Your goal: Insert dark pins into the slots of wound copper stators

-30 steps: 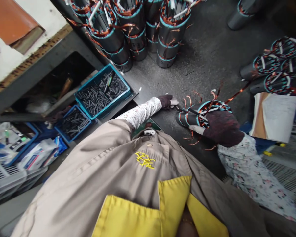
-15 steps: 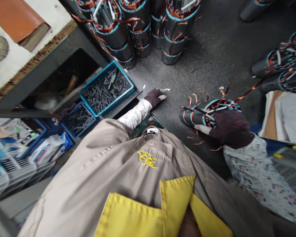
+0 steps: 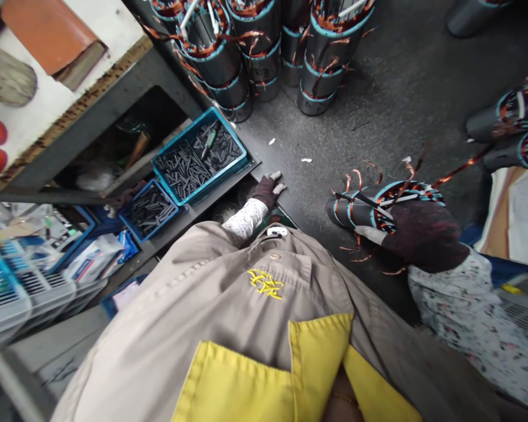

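My right hand (image 3: 416, 234), in a dark glove, grips the rim of a motor stator (image 3: 369, 205) that lies on its side on the dark floor, its copper wire ends sticking out. My left hand (image 3: 267, 187), also gloved, rests low near the front edge of the lower shelf, with its fingers stretched out and nothing in them. A few small white scraps (image 3: 307, 159) lie on the floor beyond it. My beige jacket with a yellow pocket fills the lower view.
A teal tray of dark sleeves (image 3: 200, 155) and a smaller blue one (image 3: 149, 208) sit under a workbench at the left. Upright stators (image 3: 317, 64) are stacked at the back, and others lie at the right (image 3: 510, 117). Papers (image 3: 521, 211) lie at the far right.
My left hand has drawn back from the stator's end toward the shelf edge at the left. The right hand has kept its hold on the stator.
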The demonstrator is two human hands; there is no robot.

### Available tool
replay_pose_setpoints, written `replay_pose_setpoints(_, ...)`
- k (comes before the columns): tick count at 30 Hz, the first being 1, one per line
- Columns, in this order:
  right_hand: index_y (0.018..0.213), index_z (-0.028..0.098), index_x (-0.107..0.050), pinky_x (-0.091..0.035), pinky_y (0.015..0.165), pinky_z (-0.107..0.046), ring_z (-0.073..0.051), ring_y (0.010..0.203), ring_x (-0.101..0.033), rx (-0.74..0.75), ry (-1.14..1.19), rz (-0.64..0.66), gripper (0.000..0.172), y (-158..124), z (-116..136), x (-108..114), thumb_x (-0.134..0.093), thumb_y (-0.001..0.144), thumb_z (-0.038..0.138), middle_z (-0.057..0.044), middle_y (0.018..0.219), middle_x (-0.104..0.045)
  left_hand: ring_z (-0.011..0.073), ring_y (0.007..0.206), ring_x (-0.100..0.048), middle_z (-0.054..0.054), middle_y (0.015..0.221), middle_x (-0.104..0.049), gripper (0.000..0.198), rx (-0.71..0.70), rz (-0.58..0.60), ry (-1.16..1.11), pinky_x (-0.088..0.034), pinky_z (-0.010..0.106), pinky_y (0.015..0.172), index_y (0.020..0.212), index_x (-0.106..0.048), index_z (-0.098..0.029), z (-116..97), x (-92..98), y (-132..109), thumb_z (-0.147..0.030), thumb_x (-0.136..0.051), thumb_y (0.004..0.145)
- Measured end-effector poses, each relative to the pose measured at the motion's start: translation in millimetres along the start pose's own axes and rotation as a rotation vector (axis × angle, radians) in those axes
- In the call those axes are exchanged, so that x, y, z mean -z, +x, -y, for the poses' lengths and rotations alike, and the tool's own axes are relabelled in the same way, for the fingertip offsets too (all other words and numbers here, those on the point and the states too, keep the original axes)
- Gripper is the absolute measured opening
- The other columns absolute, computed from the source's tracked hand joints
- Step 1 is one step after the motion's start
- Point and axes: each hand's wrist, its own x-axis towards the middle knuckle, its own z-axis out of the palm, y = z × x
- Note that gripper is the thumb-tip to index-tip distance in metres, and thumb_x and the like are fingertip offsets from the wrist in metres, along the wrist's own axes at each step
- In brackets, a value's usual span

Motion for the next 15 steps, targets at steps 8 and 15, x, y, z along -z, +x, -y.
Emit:
replay_pose_setpoints(8,0.13,0.019,-0.097,-0.062,0.094,-0.047,-0.04,0.105,-0.084,0.015,-0.049,0.012,0.058,1,7,9,-0.083,0.105,0.069,-0.021,0.117,-0.091,0.0305,0.149,-0.091,0.013,0.162,-0.092,0.082,0.381,-0.131,-0.924,-0.073,0.048,0.128,0.173,-0.081,-0.028,-13,-0.6,22,-0.092,-0.053,0.129)
replay_pose_setpoints(15,0.111,0.019,-0.092,-0.058,0.087,-0.047,-0.035,0.087,-0.077,0.014,-0.014,-0.007,0.05,-2,-2,-7,-0.078,0.105,0.067,-0.017,0.097,-0.083,0.0333,0.172,-0.07,0.015,0.183,-0.076,0.058,0.159,-0.072,0.003,-0.055,0.043,0.147,0.177,-0.082,-0.023,7,25.3,-5,-0.049,-0.089,0.125)
